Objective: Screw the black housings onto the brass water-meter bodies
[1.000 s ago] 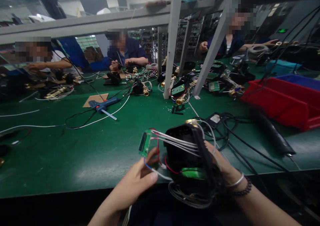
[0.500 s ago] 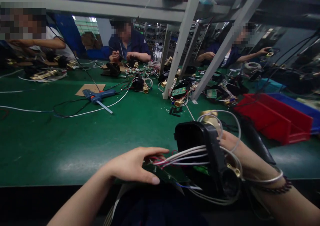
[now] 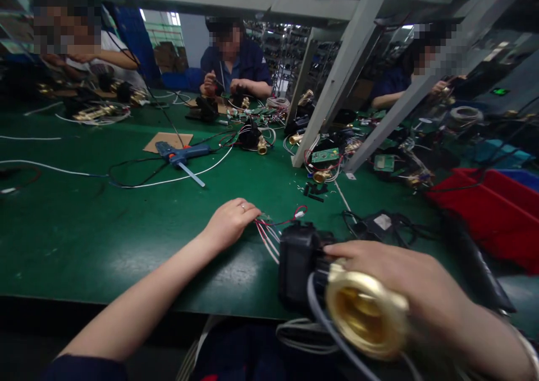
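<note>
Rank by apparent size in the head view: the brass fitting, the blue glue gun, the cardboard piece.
1. brass fitting, largest, though it sits nearest the camera.
2. blue glue gun and cardboard piece look alike; no ranking.

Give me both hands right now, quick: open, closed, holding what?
Left hand: closed on the bundle of thin wires, resting on the green table.
Right hand: closed around the black housing with brass fitting.

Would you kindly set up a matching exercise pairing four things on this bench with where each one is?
Things:
1. brass fitting
2. glue gun
3. red bin
4. wire bundle

Places:
A. at the left hand's fingertips
B. beside the cardboard piece
C. under the right hand
D. far right of the table

Pairs: 1-C, 2-B, 3-D, 4-A
</note>
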